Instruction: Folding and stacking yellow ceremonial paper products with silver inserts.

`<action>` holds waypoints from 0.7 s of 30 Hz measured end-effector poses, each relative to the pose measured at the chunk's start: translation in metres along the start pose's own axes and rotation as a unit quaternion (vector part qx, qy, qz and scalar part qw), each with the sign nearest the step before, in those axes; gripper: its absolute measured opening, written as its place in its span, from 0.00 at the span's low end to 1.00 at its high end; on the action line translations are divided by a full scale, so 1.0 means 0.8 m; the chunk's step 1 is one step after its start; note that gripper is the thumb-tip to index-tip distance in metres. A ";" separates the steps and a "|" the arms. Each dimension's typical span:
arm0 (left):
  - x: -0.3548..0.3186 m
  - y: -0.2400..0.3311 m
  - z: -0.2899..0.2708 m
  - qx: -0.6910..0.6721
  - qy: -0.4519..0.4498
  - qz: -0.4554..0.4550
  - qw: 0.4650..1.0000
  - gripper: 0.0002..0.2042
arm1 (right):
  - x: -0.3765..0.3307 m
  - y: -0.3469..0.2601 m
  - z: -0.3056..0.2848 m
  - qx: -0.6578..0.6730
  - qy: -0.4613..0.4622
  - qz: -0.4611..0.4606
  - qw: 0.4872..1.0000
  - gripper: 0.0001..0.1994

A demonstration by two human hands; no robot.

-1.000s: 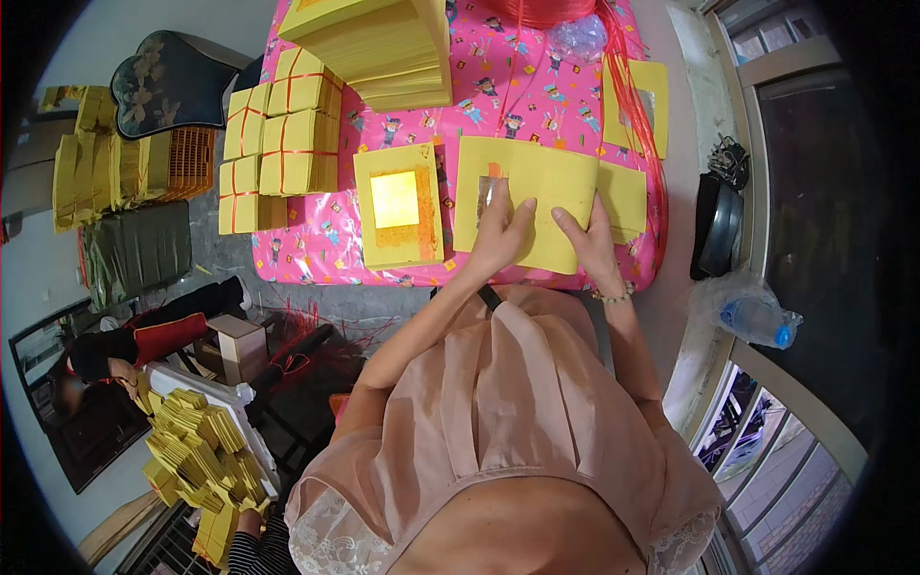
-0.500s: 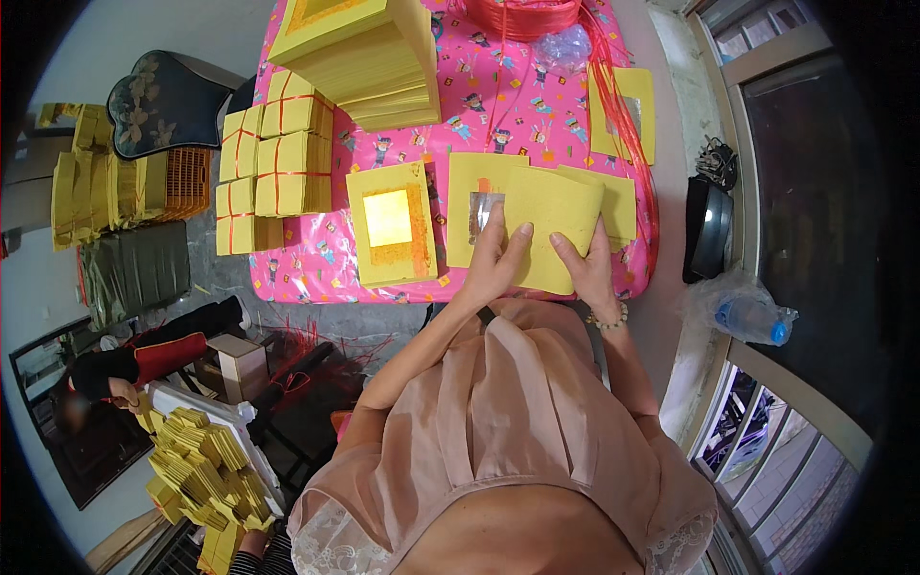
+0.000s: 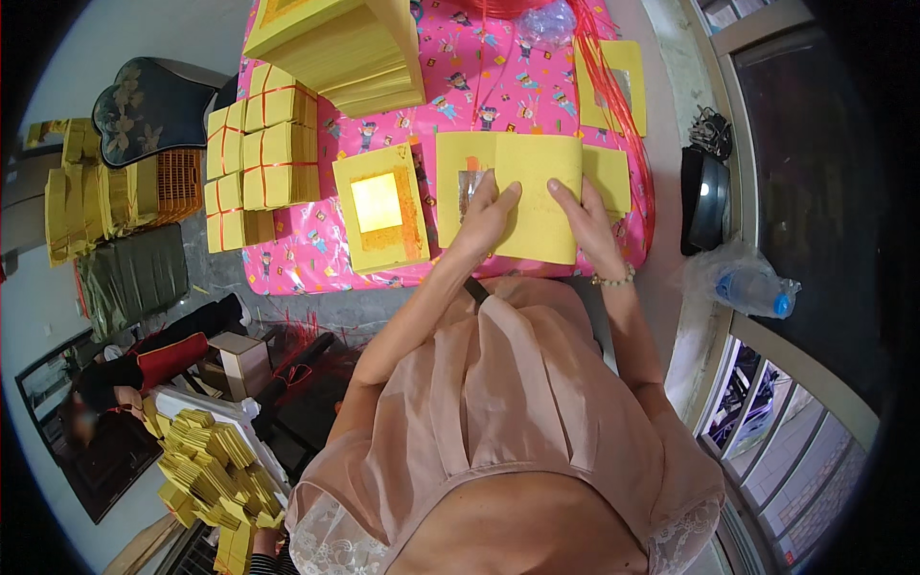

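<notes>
Just right of upper centre, the left hand [image 3: 487, 222] and right hand [image 3: 591, 222] grip a yellow sheet [image 3: 540, 220] I judge unfinished; upper left, red-tied bundles [image 3: 280, 153] look done, the tall stack [image 3: 369, 62] seemingly untied.

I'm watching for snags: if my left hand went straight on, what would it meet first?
Your left hand would first meet the yellow sheet it touches; beyond that, probably the clear bag, though depth is unclear.
</notes>
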State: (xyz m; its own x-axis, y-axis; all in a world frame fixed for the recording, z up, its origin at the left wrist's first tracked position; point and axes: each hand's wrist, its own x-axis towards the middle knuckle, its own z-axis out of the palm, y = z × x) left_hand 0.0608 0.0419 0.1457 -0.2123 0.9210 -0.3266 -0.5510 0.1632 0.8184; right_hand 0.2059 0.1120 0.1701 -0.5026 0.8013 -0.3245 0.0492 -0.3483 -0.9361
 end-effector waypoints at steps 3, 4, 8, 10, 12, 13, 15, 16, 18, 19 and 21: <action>0.010 0.000 -0.007 -0.015 -0.008 -0.053 0.998 0.18 | 0.013 0.002 -0.016 0.005 0.020 0.049 0.999 0.18; 0.012 0.000 -0.007 -0.010 -0.009 -0.049 0.999 0.17 | 0.019 0.007 -0.024 -0.014 -0.001 0.049 0.999 0.18; 0.020 -0.014 -0.011 0.063 0.002 -0.035 0.997 0.16 | 0.024 0.018 -0.037 -0.055 -0.014 0.052 0.997 0.16; 0.019 -0.020 -0.011 0.055 -0.003 0.004 0.998 0.17 | 0.024 0.013 -0.039 -0.051 0.003 0.047 0.998 0.16; 0.020 -0.029 -0.020 0.057 -0.017 0.004 0.998 0.18 | 0.025 0.011 -0.044 -0.048 0.020 0.041 0.998 0.15; 0.020 -0.029 -0.020 0.060 -0.027 0.005 0.998 0.18 | 0.025 0.013 -0.047 -0.027 0.024 0.041 0.998 0.14; 0.019 -0.031 -0.016 0.050 -0.032 0.004 0.998 0.19 | 0.023 0.015 -0.051 -0.007 0.030 0.041 0.999 0.14; 0.018 -0.029 -0.014 0.042 -0.034 0.004 0.999 0.20 | 0.022 0.017 -0.052 -0.024 0.044 0.029 0.998 0.13; 0.014 -0.024 -0.013 0.057 -0.047 0.002 0.997 0.21 | 0.022 0.018 -0.055 -0.040 0.059 0.016 0.997 0.12; 0.012 -0.021 -0.012 0.070 -0.057 -0.001 0.996 0.21 | 0.022 0.018 -0.061 -0.013 0.070 0.038 0.997 0.11; 0.007 -0.017 -0.012 0.092 -0.066 -0.001 0.994 0.22 | 0.022 0.024 -0.075 0.014 0.083 0.059 0.995 0.10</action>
State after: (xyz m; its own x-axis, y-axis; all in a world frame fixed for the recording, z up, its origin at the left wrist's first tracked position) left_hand 0.0591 0.0418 0.1284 -0.0968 0.9571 -0.2733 -0.3923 0.2157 0.8942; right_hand 0.2496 0.1485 0.1385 -0.3455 0.8220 -0.4526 0.0745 -0.4568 -0.8864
